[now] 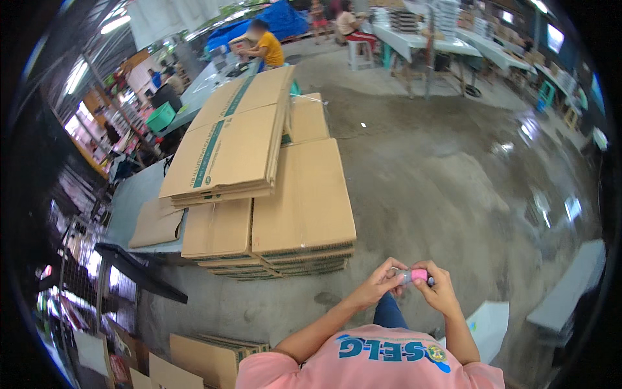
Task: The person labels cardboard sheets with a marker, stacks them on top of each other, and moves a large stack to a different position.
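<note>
My left hand (380, 282) and my right hand (438, 289) meet in front of my chest, both closed on one small cylindrical object (420, 275). It has a bright pink band in the middle, a greyish part toward my left fingers and a dark end by my right fingers. What kind of thing it is cannot be made out. Ahead and to the left of my hands stand stacked closed cardboard boxes (304, 194). Flattened cartons (236, 129) with green print lie piled on top of them.
A grey table (139, 194) runs behind the boxes, with a green basin (161, 117) farther along. Flat cardboard pieces (204, 360) lean at the lower left. A white sheet-like object (486, 330) is by my right arm. Several people sit farther off, one in yellow (271, 50). The concrete floor (427, 188) has damp patches.
</note>
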A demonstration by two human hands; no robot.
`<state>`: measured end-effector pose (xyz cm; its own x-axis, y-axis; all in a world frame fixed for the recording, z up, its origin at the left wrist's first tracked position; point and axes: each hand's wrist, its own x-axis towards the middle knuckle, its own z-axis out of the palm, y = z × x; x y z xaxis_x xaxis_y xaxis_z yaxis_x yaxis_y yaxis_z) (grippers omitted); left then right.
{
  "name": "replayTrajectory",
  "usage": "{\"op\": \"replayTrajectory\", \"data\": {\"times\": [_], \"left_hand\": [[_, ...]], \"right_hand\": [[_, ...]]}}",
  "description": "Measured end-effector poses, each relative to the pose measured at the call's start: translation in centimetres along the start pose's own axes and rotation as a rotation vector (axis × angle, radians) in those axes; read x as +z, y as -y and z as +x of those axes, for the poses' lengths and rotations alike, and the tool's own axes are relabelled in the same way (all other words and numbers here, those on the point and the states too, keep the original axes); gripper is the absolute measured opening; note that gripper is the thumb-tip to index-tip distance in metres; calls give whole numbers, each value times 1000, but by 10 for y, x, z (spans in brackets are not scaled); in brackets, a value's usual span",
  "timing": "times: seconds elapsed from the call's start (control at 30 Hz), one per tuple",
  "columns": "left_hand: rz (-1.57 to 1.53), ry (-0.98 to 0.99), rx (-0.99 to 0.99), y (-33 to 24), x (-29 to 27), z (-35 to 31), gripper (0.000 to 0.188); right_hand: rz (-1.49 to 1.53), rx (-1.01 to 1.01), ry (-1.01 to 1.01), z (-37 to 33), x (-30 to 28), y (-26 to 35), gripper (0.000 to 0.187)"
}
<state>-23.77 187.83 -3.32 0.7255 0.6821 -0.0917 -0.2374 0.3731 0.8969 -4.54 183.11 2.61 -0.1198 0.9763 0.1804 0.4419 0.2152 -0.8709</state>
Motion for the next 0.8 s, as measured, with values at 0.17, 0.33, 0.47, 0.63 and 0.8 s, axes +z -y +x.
{"op": "replayTrajectory", "data": {"times": [0.17, 0.33, 0.47, 0.63, 0.8], "left_hand": [[36, -46, 117, -68, -70, 153, 31], [-57, -233, 229, -115, -130, 261, 31], [-6, -419, 286, -140, -190, 311, 31], [-216, -684, 393, -168, -290, 367, 30], [-643, -669, 555, -205, -390, 409, 27]], "right_hand": [[-48, -32, 31, 180, -54, -51, 22], [26, -80, 71, 333, -79, -86, 21], [54, -9, 193, 435, -70, -116, 19], [1298, 375, 206, 583, -61, -181, 20], [1896, 443, 470, 728, -18, -229, 25]]}}
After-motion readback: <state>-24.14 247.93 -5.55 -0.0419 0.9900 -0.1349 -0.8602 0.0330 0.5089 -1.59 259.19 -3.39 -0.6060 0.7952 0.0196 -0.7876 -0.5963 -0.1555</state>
